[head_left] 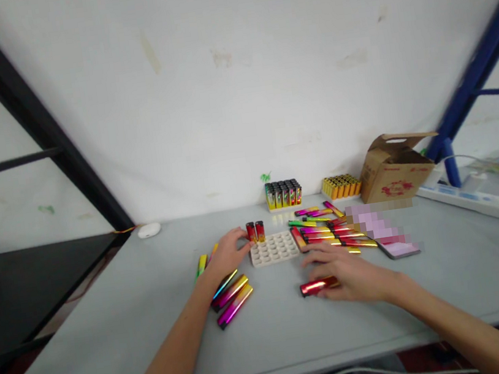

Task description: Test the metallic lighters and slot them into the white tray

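Glossy red lighter-like tube [315, 287] sits in front of the front-right corner of the pale gridded tray [279, 259] on the grey surface [278, 325], long axis left-to-right, right end under the nearer right hand [349, 272], and whether its fingers [319, 256] or those of the left hand [227, 253] are clamped, I cannot tell.

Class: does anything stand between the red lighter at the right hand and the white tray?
Nothing visible does: from the red lighter at the right hand, grey tabletop runs to the near edge of the white tray.

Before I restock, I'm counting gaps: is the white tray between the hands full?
No, only two red cylinders stand in the white tray, leaving rows of holes unfilled.
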A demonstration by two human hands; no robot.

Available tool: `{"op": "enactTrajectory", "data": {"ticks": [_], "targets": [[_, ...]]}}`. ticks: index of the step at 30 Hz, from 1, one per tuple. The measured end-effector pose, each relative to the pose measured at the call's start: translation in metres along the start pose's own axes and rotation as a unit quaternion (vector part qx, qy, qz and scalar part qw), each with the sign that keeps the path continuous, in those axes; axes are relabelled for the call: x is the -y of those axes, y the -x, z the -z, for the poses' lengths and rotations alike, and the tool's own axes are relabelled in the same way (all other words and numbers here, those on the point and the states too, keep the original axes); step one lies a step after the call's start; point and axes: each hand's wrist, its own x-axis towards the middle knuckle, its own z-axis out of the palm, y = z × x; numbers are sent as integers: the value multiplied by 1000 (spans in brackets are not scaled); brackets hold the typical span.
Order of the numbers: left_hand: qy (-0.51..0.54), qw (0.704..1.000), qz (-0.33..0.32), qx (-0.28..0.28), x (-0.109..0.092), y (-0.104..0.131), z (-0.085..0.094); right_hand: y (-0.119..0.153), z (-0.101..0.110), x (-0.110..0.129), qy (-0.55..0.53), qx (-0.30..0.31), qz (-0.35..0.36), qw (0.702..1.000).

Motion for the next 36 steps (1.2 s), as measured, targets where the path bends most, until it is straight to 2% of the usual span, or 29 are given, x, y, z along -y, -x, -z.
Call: {"op": "enactTrajectory", "data": {"ticks": [3,6,8,11,13,15,17,19,21,27,30,33,36], "targets": [[-3,1000,-13,6,3,1,-1,-21,-4,-1,-93,-42,-9,995],[-14,1000,-14,-1,8,0,-2,-51,-2,-9,-212,-164,-45,962],[-20,1000,-17,-4,10,0,-2,-74,0,-17,-317,-236,-70,916],[-22,1000,-18,-3,10,0,-2,-107,-1,-30,-463,-297,-113,828],[-21,1000,-16,0,8,0,-1,-120,-4,-36,-550,-322,-143,757],[-21,1000,-13,5,6,0,-1,-123,-7,-40,-601,-312,-161,718],[-25,1000,-12,8,4,0,0,-119,-10,-42,-626,-281,-167,708],[-31,999,-9,9,3,0,0,-113,-10,-43,-632,-249,-170,713],[-39,999,-3,6,2,0,0,-109,-9,-44,-632,-245,-175,714],[-58,998,3,1,0,1,0,-111,-4,-48,-701,-257,-158,646],[-70,998,5,-4,0,2,0,-113,-4,-51,-710,-267,-151,634],[-78,997,3,-1,3,3,0,-112,-6,-53,-693,-285,-149,645],[-94,995,-2,-13,4,3,2,-109,-8,-52,-647,-297,-138,688]]}}
